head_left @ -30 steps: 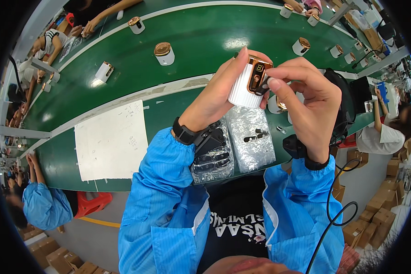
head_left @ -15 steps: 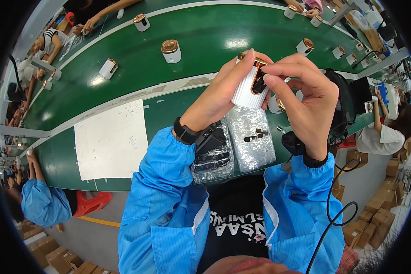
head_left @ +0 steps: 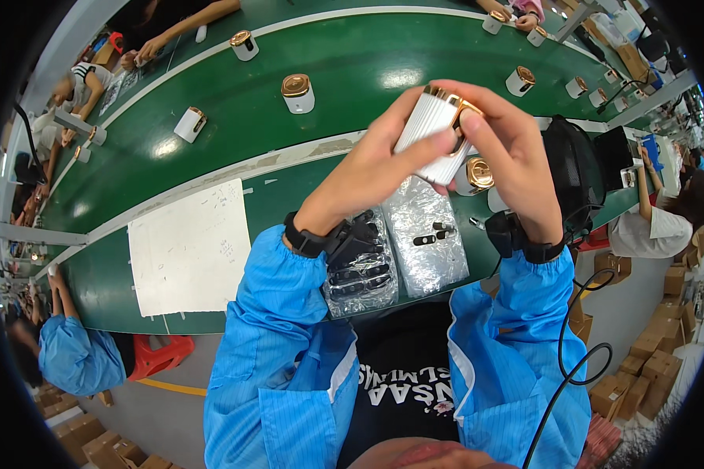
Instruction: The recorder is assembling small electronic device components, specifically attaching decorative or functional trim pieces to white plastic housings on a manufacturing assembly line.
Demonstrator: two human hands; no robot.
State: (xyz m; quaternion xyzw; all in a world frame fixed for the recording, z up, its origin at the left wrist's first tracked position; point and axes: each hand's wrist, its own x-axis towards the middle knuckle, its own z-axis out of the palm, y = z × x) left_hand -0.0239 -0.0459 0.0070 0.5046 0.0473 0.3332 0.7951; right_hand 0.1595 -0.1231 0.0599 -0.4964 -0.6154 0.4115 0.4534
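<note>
Above the near bench I hold a white ribbed cylindrical device (head_left: 422,134) with gold trim, tilted, between both hands. My left hand (head_left: 368,164) is wrapped round its left side, thumb pressed across the front. My right hand (head_left: 516,152) grips the right side, its thumb on the front near the gold edge. The thumbs cover most of the dark oval panel. Below lie a clear plastic pack (head_left: 438,270) with small black oval pieces (head_left: 425,240) on top and a plastic bag of black parts (head_left: 364,273). A second white-and-gold device (head_left: 477,175) stands behind my right hand.
A white paper sheet (head_left: 188,250) lies on the bench at left. Beyond the pale rail, several similar devices (head_left: 298,95) stand on the green belt. A black mesh bag (head_left: 575,172) and a cable (head_left: 608,352) are at right. Other people work around the line.
My right fingers have gone from pinching at the dark panel to wrapping round the device's right side. My left thumb now lies across its front, and the device has turned.
</note>
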